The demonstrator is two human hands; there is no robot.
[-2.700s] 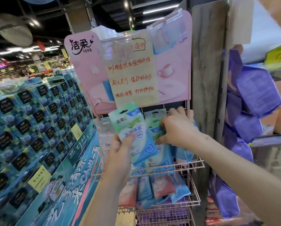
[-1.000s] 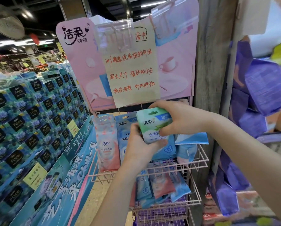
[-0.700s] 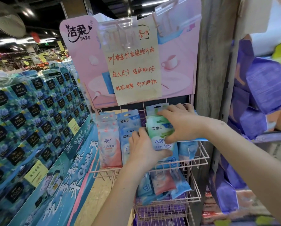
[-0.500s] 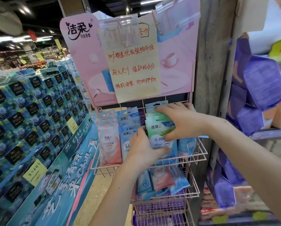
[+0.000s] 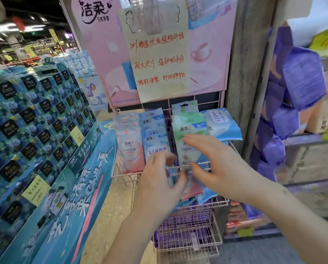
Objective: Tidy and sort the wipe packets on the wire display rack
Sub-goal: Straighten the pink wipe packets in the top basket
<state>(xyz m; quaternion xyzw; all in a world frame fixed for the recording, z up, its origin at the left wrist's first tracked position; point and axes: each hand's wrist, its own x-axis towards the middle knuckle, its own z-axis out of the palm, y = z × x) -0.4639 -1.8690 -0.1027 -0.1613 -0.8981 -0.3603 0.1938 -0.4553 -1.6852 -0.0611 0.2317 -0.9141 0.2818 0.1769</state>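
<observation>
Danger spot first: the green wipe packet [image 5: 188, 128] stands upright in the top basket of the wire display rack [image 5: 125, 175], directly behind the right hand's fingertips [image 5: 197, 139], with nothing gripping it. A careless brush from those fingers could likely tip it forward over the front rail into the jumble of packets [image 5: 192, 189] showing below and between the two hands. Another worry sits up and to the right of the right fingers: a flat blue pack [image 5: 222, 124] lies tilted across the row, its corner hanging past the basket's side, so a nudge to the row may send it sliding off.

Now the hands. The right hand [image 5: 222, 168] reaches in from the right, fingers straight and spread, thumb low by the rail, holding nothing. Whether the fingertips touch the green packet cannot be told. The left hand [image 5: 159, 185] comes up from below, blurred, its fingers [image 5: 165, 157] loosely spread and empty, tips just under the blue packets [image 5: 153, 134]. The pink packets [image 5: 130, 149] stand further left of those fingers, apart from both hands.
</observation>
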